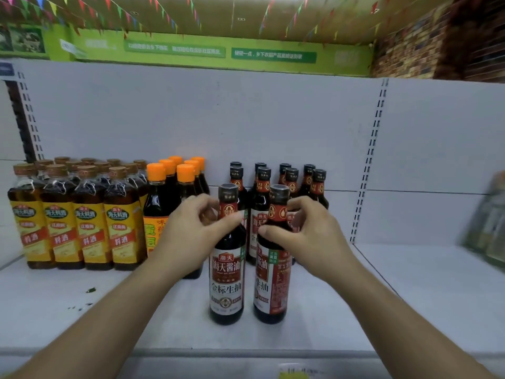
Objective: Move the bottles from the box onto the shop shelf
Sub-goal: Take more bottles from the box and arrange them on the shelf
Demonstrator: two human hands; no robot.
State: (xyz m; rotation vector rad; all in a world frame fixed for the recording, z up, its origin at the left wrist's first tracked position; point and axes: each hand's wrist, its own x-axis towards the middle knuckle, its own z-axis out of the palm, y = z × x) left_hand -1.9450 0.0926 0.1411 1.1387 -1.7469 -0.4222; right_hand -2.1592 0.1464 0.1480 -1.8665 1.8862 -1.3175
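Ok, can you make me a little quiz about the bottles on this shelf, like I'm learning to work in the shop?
1. True or false: the left hand is empty.
2. Where does the right hand grip the front right bottle? A. around the neck B. at the bottom C. on top of the cap
3. Fill in: the far-left bottles have ____ labels.
Key: 1 false, it grips the front left bottle; 2 A; 3 yellow.
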